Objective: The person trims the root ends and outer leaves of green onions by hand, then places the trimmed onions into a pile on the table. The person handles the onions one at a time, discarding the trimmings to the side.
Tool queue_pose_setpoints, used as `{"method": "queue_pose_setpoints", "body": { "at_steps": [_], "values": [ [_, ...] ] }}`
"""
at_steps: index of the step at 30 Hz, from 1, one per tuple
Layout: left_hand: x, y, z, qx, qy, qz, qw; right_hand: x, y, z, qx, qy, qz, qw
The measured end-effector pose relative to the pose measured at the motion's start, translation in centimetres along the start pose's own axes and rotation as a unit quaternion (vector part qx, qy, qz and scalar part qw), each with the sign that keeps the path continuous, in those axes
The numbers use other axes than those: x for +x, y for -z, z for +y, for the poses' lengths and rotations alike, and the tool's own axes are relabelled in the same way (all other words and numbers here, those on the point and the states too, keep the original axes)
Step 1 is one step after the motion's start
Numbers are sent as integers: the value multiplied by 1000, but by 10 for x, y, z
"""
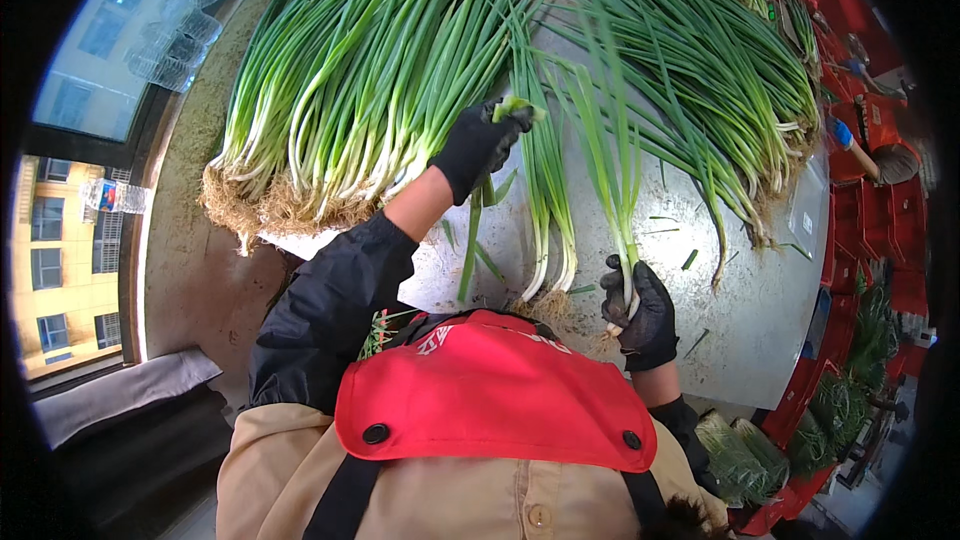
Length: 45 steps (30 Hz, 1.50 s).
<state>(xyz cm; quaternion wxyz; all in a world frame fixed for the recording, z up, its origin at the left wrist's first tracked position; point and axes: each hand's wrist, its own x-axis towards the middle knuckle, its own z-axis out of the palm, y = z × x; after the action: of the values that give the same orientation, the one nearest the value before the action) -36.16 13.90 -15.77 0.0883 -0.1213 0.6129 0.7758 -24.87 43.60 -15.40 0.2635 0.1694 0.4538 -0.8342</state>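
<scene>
Black gloves cover both my hands. My right hand (643,311) grips a few green onions (621,217) low on their white stems, close to the roots, and their leaves point away from me. My left hand (480,142) is closed around a crumpled pale-green leaf piece (517,109). Between the hands, a small group of green onions (551,217) lies on the metal tabletop (675,337) with its roots towards me. A large heap of green onions (375,105) with brown roots lies to the left, beyond my left forearm. Another pile of green onions (705,75) spreads at the right.
Cut leaf scraps (690,259) dot the tabletop. Plastic bottles (176,45) stand by the window at left, with another bottle (116,196) below. Red crates (877,221) line the right side, near another person's blue-gloved hand (841,133). Bagged green onions (742,457) lie at lower right.
</scene>
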Motion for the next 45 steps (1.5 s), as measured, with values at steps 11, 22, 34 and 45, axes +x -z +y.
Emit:
{"method": "queue_pose_setpoints", "body": {
  "at_steps": [11,22,34,45],
  "values": [
    [-30,-70,0,554,-435,-104,702,9,4,7,-116,37,-45,992],
    [-47,-88,-18,673,-441,-123,581,4,5,14,-155,24,32,987],
    [-30,-76,-59,566,-293,37,770,-2,-22,-4,-193,4,43,980],
    [-25,37,51,26,-232,76,969,-4,33,-8,256,-94,-55,961]
  ]
}}
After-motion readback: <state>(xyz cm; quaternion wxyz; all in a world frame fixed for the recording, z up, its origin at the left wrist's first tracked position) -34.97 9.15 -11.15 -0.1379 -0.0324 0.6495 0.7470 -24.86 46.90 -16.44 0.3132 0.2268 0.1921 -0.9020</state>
